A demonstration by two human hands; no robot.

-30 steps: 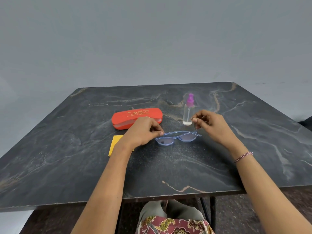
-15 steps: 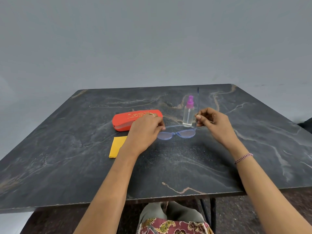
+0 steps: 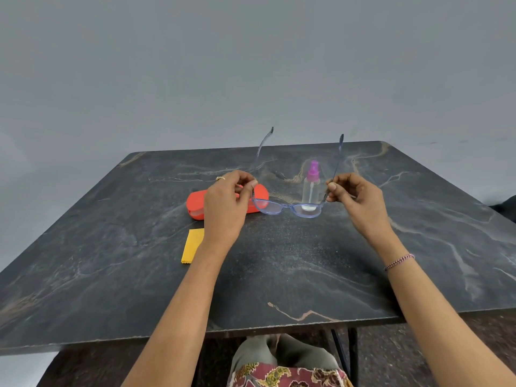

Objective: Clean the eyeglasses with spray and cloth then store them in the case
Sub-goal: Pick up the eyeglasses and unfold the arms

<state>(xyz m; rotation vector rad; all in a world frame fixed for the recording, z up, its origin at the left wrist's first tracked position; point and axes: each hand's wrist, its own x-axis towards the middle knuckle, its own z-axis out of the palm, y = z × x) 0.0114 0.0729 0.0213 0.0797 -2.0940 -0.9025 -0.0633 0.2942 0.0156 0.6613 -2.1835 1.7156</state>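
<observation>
**Counter** [image 3: 279, 277], dark and marbled: a second ago the eyeglasses [image 3: 289, 205] lay folded low over it. You have since raised them above its far middle and swung both side arms open, so that these now stand up and away from you. The frame is spread for spraying; the cleaning itself is judged not yet begun.

**Left hand** [image 3: 226, 202]: palm down, with your fingers and thumb pinching the frame at its left hinge.

**Right hand** [image 3: 354, 196]: your thumb and forefinger pinch the right side arm just above its hinge, and the other fingers are curled beneath.

**Case** [image 3: 195, 203], red: it lies unmoved on the counter behind your left hand. It appears closed, though the hand hides part of it.

**Eyeglasses**: these hang between your two hands, lenses lowermost.

**Spray bottle** [image 3: 311, 182]: this stands upright just beyond the right lens, its base seen through the lens. You have not yet taken it up.

**Cloth** [image 3: 192, 245], yellow: it lies flat beside your left forearm, untouched.
</observation>
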